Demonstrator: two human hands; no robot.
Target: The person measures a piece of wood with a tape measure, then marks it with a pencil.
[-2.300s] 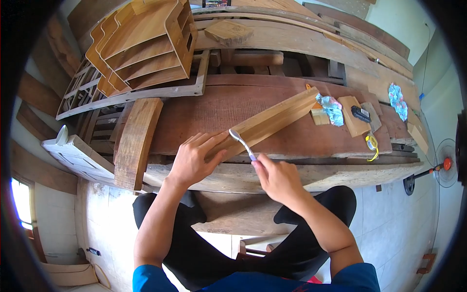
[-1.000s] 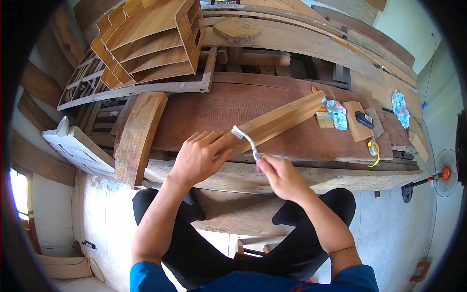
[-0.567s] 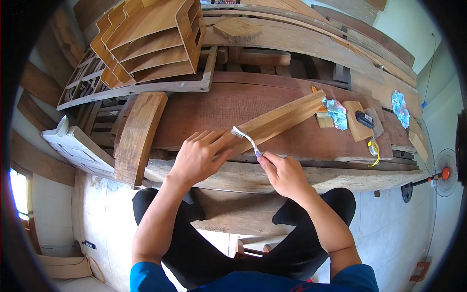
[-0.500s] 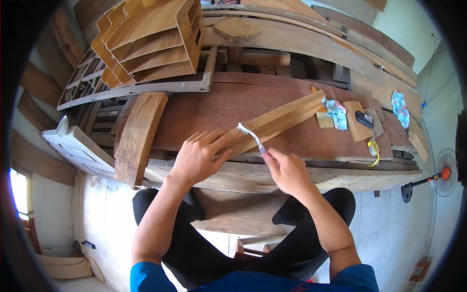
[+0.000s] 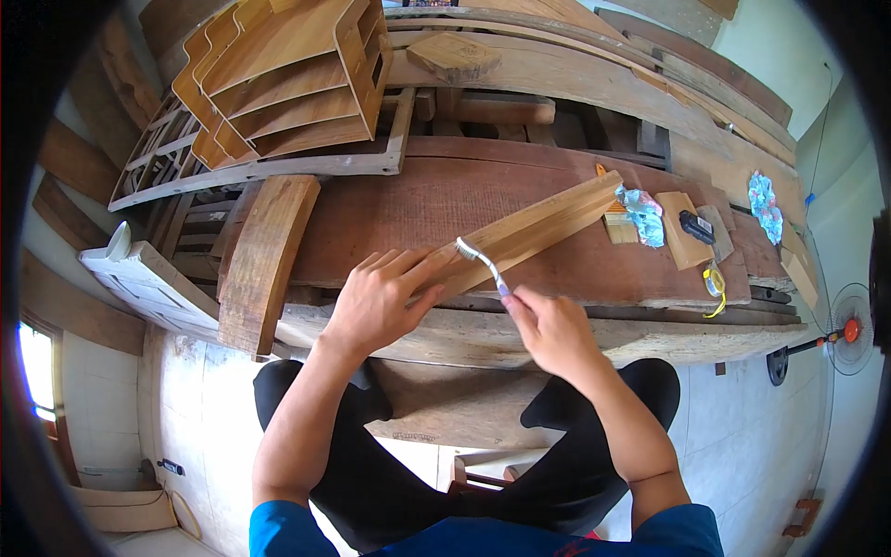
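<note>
Across the near edge of the reddish plank [image 5: 390, 209], a long wooden strip [image 5: 543, 218] lies at a slant. Its near end is under the left hand [image 5: 376, 302] and its far end points right, toward a crumpled blue cloth [image 5: 640, 213]. The left hand is clamped on that near end, fingers spread over the top face and thumb along the near side. The right hand [image 5: 548, 330] pinches the handle end of a toothbrush [image 5: 481, 262], whose bristled head rests on the strip just beside the left fingertips. The two hands are apart, joined only through the brush and the wood.

Most of the strip's length is unsupported by either hand, so a hard push from the brush could swing the far end into the cloth, the small wooden blocks and the black tool [image 5: 691, 221] beside it. The brush head works so close to the left fingers that a slip would run the bristles over them. The pinch sits far back on a thin handle, so the head may twist or skate off the strip's edge. A yellow tape measure [image 5: 712, 278] lies near the plank's right edge, well apart from both hands, and a stacked wooden tray rack [image 5: 278, 74] stands at the far left.
</note>
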